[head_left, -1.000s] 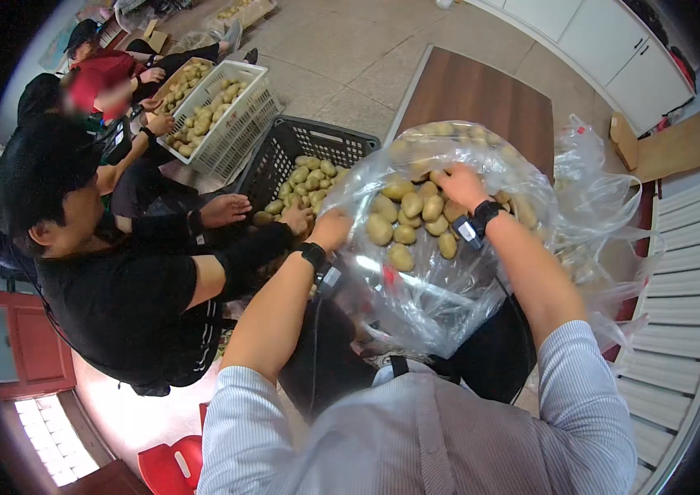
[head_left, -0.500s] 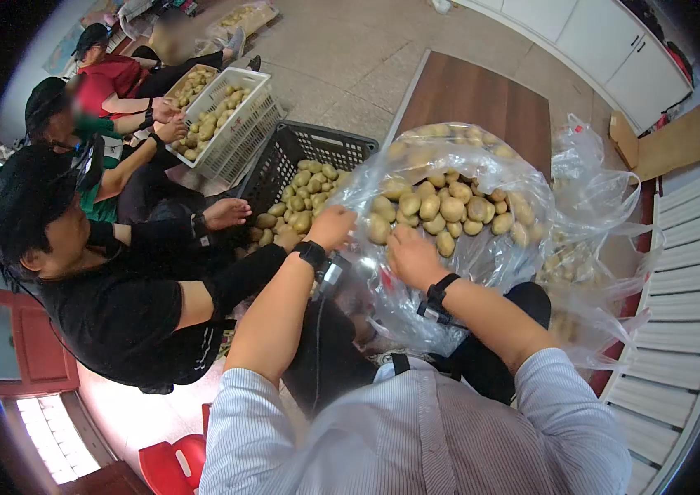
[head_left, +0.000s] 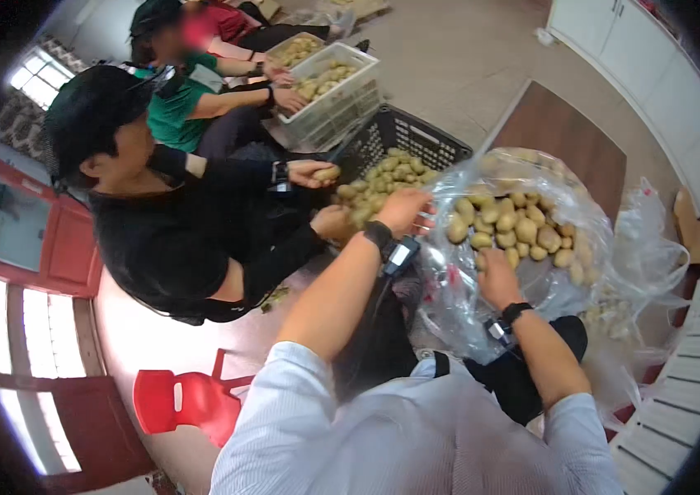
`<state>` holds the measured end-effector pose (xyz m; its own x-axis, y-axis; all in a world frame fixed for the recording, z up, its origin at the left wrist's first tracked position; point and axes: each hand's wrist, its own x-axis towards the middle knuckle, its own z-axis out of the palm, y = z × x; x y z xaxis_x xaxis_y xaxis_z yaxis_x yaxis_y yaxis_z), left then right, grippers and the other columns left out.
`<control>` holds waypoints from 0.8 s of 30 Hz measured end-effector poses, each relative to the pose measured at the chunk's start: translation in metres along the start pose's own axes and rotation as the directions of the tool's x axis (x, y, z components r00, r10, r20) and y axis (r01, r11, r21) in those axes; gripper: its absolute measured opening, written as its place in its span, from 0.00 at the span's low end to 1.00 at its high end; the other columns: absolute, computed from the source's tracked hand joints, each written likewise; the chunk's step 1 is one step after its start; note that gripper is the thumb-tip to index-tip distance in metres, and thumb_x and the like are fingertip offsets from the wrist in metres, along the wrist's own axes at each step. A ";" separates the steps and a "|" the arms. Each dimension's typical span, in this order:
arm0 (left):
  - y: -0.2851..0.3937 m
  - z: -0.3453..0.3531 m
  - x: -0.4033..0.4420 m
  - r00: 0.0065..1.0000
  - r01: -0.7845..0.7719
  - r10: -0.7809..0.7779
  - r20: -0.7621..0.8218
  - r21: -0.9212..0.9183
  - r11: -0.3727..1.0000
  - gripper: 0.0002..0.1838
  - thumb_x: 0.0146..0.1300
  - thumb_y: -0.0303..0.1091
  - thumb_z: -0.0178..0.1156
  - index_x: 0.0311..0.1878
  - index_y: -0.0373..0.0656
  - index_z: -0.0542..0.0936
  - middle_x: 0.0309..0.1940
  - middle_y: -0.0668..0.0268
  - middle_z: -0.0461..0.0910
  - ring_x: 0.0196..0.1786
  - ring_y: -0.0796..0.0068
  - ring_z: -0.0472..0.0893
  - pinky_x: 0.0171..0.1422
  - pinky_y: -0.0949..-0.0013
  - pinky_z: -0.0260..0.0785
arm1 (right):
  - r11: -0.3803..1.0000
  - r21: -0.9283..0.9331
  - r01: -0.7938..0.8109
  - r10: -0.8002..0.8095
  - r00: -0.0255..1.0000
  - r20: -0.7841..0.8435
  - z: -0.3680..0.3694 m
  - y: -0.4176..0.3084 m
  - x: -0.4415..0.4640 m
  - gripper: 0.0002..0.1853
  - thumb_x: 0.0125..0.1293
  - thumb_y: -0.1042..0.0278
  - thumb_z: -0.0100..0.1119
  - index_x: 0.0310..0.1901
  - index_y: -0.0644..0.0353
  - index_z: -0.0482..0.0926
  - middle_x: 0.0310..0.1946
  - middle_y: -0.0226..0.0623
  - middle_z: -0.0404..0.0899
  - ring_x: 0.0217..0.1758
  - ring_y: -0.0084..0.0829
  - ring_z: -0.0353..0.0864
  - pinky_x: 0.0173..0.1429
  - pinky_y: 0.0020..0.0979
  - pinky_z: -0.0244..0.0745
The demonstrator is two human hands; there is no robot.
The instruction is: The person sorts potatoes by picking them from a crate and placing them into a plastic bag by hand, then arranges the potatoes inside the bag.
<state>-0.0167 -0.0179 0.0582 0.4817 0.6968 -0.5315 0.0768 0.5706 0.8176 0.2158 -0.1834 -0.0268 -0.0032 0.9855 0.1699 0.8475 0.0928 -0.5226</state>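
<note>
A clear plastic bag (head_left: 457, 309) lies wide open in front of me, with a heap of potatoes (head_left: 525, 224) inside. My right hand (head_left: 500, 282) is at the near left side of the heap, its fingers curled against a potato (head_left: 480, 261). Its fingertips are partly hidden by the hand itself. To the left, my left hand (head_left: 403, 213) hovers between the bag and a black crate (head_left: 428, 140) of potatoes. Its fingers are apart, and no potato shows in it.
At my left a co-worker in black (head_left: 168, 223) holds a potato (head_left: 327, 174) beside the black crate. Farther back stands a white crate (head_left: 341, 111) of potatoes, with other people near it. A brown board (head_left: 560, 132) lies behind the bag; a red chair (head_left: 201, 404) stands lower left.
My view has turned left, so the scene sits farther right. The co-worker's hand now shows a potato. My left hand's fingers are spread; my right hand is still at the heap.
</note>
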 end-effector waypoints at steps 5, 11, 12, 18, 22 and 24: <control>0.003 0.000 0.009 0.999 0.024 -0.025 -0.023 -0.036 0.999 0.15 0.68 0.39 0.53 0.54 0.44 0.71 0.42 0.63 0.78 0.36 0.64 0.81 0.33 0.65 0.74 | 0.964 0.165 -0.210 0.227 0.970 -0.092 -0.016 0.003 0.018 0.25 0.58 0.69 0.59 0.58 0.64 0.70 0.40 0.48 0.79 0.43 0.50 0.78 0.50 0.42 0.73; 0.003 0.020 0.015 0.993 0.078 -0.087 0.074 0.112 0.991 0.17 0.66 0.44 0.55 0.52 0.45 0.71 0.42 0.62 0.76 0.33 0.64 0.82 0.30 0.66 0.72 | 0.469 0.748 -0.470 0.424 0.863 0.277 -0.039 -0.031 0.045 0.23 0.66 0.56 0.58 0.55 0.65 0.70 0.33 0.35 0.79 0.26 0.23 0.75 0.27 0.26 0.71; 0.003 0.022 0.017 0.989 0.086 -0.103 0.102 0.153 0.984 0.18 0.66 0.46 0.55 0.52 0.45 0.70 0.43 0.61 0.76 0.33 0.63 0.82 0.30 0.65 0.73 | 0.428 0.767 -0.479 0.378 0.865 0.330 -0.043 -0.037 0.049 0.24 0.68 0.53 0.56 0.54 0.65 0.71 0.32 0.32 0.78 0.24 0.17 0.73 0.24 0.22 0.67; 0.004 0.028 0.017 0.940 0.197 -0.234 0.247 0.165 0.966 0.24 0.67 0.52 0.52 0.59 0.46 0.68 0.51 0.57 0.76 0.36 0.61 0.83 0.34 0.61 0.77 | 0.535 0.698 -0.475 0.301 0.880 0.368 -0.038 -0.060 0.068 0.25 0.72 0.47 0.46 0.52 0.65 0.71 0.32 0.38 0.79 0.28 0.27 0.76 0.30 0.29 0.70; 0.001 0.018 0.015 0.924 0.113 -0.166 0.345 0.167 0.979 0.26 0.68 0.53 0.52 0.62 0.47 0.68 0.56 0.56 0.74 0.39 0.59 0.84 0.37 0.60 0.79 | 0.746 0.619 -0.245 0.188 0.969 0.158 -0.017 -0.055 0.082 0.25 0.73 0.48 0.43 0.49 0.68 0.73 0.36 0.50 0.79 0.39 0.43 0.79 0.45 0.38 0.72; -0.003 0.013 0.013 0.913 0.142 -0.136 0.384 0.013 0.990 0.21 0.67 0.48 0.57 0.57 0.46 0.72 0.50 0.59 0.77 0.37 0.63 0.83 0.33 0.64 0.79 | 0.782 0.588 -0.204 0.167 0.979 0.118 -0.023 -0.065 0.084 0.22 0.73 0.52 0.43 0.46 0.67 0.74 0.39 0.53 0.80 0.46 0.47 0.80 0.49 0.39 0.72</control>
<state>0.0009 -0.0164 0.0520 0.7649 0.3915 -0.5115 0.1556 0.6583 0.7365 0.1724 -0.1097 0.0405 0.0763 0.9969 -0.0194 0.3515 -0.0451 -0.9351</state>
